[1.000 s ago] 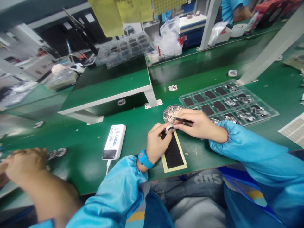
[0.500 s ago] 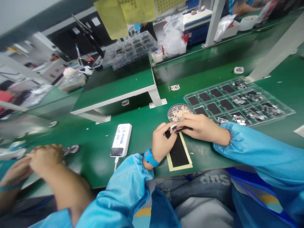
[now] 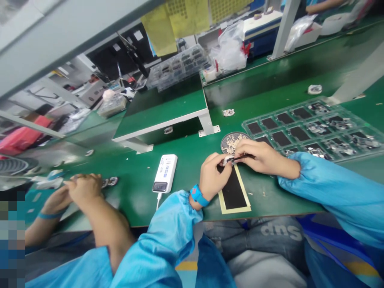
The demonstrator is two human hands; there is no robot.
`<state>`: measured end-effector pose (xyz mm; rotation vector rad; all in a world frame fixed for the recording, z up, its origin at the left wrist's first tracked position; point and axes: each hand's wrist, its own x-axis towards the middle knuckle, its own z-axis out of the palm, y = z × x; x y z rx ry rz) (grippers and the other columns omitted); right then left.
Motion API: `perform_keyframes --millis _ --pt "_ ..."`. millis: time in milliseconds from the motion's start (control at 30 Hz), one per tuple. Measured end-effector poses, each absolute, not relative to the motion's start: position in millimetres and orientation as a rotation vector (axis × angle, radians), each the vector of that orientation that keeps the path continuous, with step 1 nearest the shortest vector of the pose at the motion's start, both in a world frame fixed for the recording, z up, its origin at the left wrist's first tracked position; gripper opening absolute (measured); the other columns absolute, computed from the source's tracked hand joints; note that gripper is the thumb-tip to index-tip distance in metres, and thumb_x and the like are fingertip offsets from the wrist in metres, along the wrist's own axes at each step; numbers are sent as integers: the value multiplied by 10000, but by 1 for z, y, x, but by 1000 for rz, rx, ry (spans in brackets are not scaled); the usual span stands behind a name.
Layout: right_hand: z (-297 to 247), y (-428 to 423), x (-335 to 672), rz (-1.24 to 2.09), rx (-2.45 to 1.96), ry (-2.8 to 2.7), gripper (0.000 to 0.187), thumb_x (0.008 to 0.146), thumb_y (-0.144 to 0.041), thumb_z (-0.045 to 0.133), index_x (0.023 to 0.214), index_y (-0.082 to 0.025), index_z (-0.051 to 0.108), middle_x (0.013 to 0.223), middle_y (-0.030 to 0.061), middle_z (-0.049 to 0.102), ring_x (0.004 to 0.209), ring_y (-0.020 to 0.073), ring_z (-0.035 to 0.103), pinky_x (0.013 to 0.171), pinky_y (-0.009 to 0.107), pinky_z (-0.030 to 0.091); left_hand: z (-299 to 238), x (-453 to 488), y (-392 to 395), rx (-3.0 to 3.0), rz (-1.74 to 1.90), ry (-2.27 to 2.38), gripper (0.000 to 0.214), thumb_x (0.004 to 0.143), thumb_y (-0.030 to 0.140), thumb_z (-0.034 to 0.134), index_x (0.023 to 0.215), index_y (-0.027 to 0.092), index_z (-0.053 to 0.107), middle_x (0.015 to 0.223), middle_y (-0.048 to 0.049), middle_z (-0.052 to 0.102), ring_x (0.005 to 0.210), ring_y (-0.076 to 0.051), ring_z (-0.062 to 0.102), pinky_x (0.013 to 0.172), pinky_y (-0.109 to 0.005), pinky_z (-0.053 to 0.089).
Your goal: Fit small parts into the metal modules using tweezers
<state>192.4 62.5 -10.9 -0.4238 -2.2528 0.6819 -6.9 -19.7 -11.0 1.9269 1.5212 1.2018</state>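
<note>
Small white component (image 3: 228, 160), held just above a black mat with a yellow border (image 3: 233, 192) on the green surface (image 3: 135, 200). I see the left hand (image 3: 214, 178) pinching it narrowly, and the right hand (image 3: 265, 159) gripping dark tweezers (image 3: 243, 157) whose tip touches it. At 12 o'clock from the hands lies a round mesh disc (image 3: 235, 143); at 3 o'clock, a clear tray (image 3: 339, 159) of black pads and metal parts; at 9 o'clock, a white power bank (image 3: 164, 173), and beyond it a co-worker's hands (image 3: 84, 188), resting together.
</note>
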Motion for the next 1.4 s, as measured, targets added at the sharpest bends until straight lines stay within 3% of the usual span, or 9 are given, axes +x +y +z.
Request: perform_keyframes --millis 333,800,1000,1200,1300,1400 --pt "-10 59 188 664 -389 -2129 138 910 -237 693 1047 -243 697 981 59 692 936 212 662 828 374 551 -6 -6 -21 1999 1290 1514 128 905 281 650 929 199 745 728 -17 611 724 -167 543 697 -309 429" --pt "-12 56 189 641 -428 -2243 151 946 -166 588 1068 -233 646 1050 69 653 975 207 638 817 353 539 -11 -7 -21 1928 1304 1490 92 882 238 676 892 185 749 781 -29 677 750 -160 573 713 -297 440" --pt "-5 67 193 630 -512 -2060 5 931 -223 630 929 -224 625 917 48 631 850 198 621 748 338 516 -9 -8 -18 1697 1237 1483 133 894 292 674 889 181 748 749 -11 634 703 -139 560 661 -261 431" --pt "-3 87 208 406 -932 -2375 210 980 -312 560 1104 -241 713 1073 64 693 976 241 673 804 355 517 -11 -9 -16 1759 1134 1513 96 896 213 633 858 182 716 850 -28 657 806 -158 593 742 -269 450" --pt "-1 89 210 382 -926 -2332 226 963 -332 596 1111 -226 730 1039 67 700 968 235 670 853 366 526 -6 -15 -15 1874 1059 1513 120 918 226 607 893 192 719 898 -41 682 845 -172 611 779 -285 463" --pt "2 87 210 388 -877 -2262 211 944 -298 612 1084 -208 740 968 75 696 906 230 664 827 378 534 6 -40 -7 2004 922 1638 176 913 252 618 1055 217 718 954 -50 716 867 -192 635 794 -309 472"
